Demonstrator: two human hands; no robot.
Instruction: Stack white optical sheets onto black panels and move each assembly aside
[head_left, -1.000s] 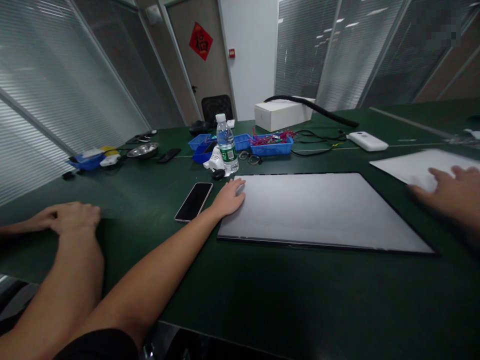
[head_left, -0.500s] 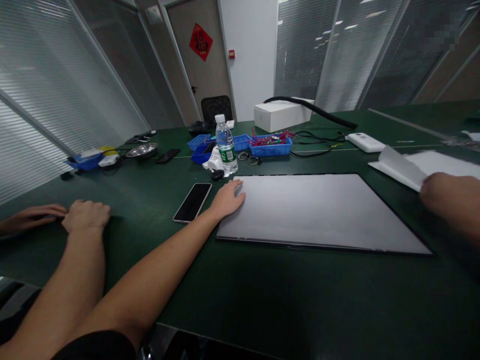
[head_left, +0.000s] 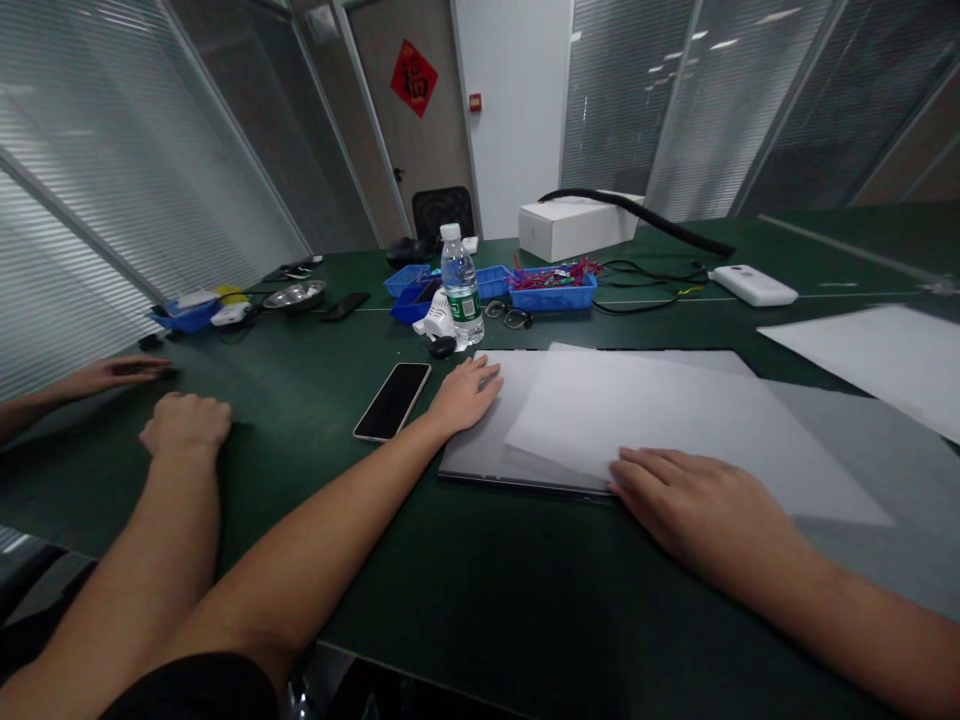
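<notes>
A flat grey panel [head_left: 480, 455] lies on the green table [head_left: 465, 600] in front of me. A thin white sheet [head_left: 675, 420] lies across it, slightly askew. My left hand [head_left: 465, 392] rests flat on the panel's far left corner with its fingers stretched out, just beside a black phone [head_left: 392, 401]. My right hand [head_left: 694, 505] lies palm down, fingers apart, on the near left corner of the white sheet at the panel's front edge. Neither hand grips anything.
More white sheets [head_left: 885, 355] lie at the right. Behind the panel stand a water bottle [head_left: 462, 290], glasses [head_left: 508, 316], blue trays [head_left: 553, 290], a white box [head_left: 574, 228] and cables. A co-worker's fist [head_left: 185, 424] and other hand [head_left: 112, 372] rest at the left.
My right hand has carried a white sheet over from the right and laid it on the panel. My left hand has stayed put. The co-worker's hands have drawn apart.
</notes>
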